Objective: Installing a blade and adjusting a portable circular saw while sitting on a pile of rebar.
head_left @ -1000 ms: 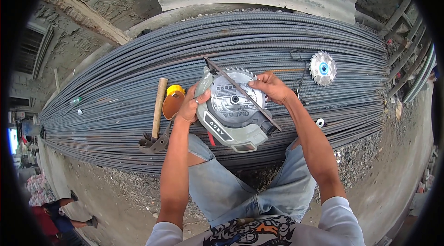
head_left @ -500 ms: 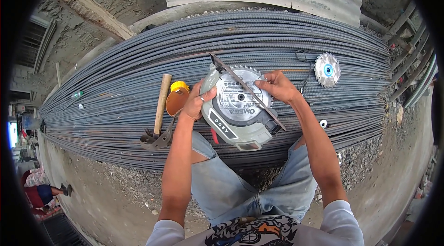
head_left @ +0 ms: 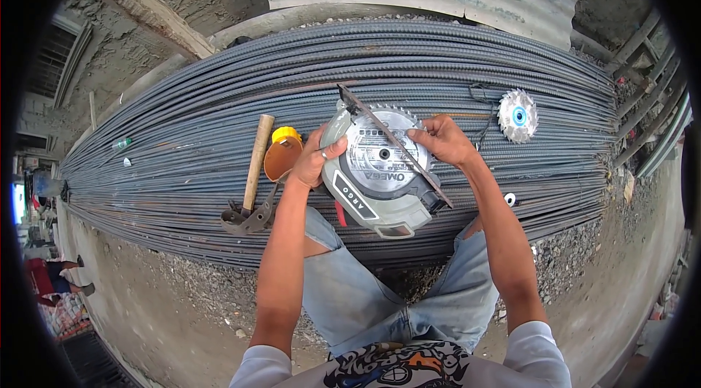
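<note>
We see a long stack of ribbed steel bars across the frame; on it we find a toothed disc at right, a white ring below it, and a wooden handle left of centre.

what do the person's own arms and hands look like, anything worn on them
Both forearms are bare below short white sleeves. The left hand wears a light-coloured ring; none shows on the right hand. Neither is gloved.
</note>
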### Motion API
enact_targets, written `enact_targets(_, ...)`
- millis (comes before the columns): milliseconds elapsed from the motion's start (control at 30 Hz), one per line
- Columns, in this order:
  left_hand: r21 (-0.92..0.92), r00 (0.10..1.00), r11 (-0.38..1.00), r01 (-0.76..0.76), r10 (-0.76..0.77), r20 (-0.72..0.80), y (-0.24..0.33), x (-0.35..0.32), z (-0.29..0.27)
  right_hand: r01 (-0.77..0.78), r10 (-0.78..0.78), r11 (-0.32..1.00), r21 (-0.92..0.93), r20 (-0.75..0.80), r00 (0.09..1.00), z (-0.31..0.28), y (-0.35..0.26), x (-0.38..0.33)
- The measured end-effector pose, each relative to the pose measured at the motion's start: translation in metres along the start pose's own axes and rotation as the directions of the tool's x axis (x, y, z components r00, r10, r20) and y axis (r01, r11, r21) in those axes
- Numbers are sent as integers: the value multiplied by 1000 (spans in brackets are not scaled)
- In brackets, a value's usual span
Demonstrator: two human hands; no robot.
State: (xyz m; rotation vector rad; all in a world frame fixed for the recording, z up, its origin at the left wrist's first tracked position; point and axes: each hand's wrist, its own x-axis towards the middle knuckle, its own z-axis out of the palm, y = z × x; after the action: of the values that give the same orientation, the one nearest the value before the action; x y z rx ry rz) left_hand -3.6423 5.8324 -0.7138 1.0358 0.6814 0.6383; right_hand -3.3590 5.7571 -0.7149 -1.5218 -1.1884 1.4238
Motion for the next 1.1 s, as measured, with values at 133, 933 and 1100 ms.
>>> enact_targets(133,-16,1000,1000,12,-12,21,1,1,1,-8,8,1000,-13,10,1000,-2,-2,-4)
enact_targets(933,-60,999,998,33,-31,33,5,0,3,-76,62,972,-221,-71,996,-2,-2,-5)
enact_targets(1100,-74,999,997,19,-15,52,1,3,4,5,-56,974,-227,-217,975,-7,-1,-12)
